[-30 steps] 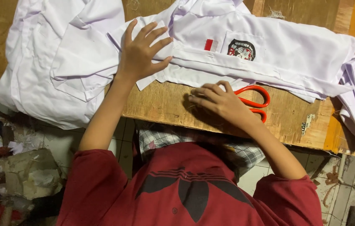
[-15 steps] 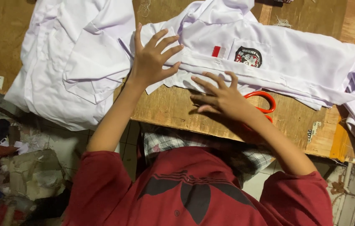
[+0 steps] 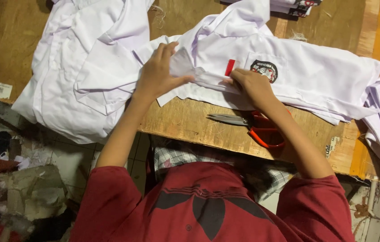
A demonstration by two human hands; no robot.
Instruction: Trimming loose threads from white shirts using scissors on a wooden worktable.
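Head view — both hands now pinch the white shirt (image 3: pixel 297 76); scissors (image 3: pixel 252 125) released.

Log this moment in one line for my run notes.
left hand: pinches white shirt | right hand: on shirt | scissors: on table

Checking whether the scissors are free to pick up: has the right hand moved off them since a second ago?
Yes. The right hand has gone from the orange-handled scissors up the wooden table onto the white shirt, beside its badge.
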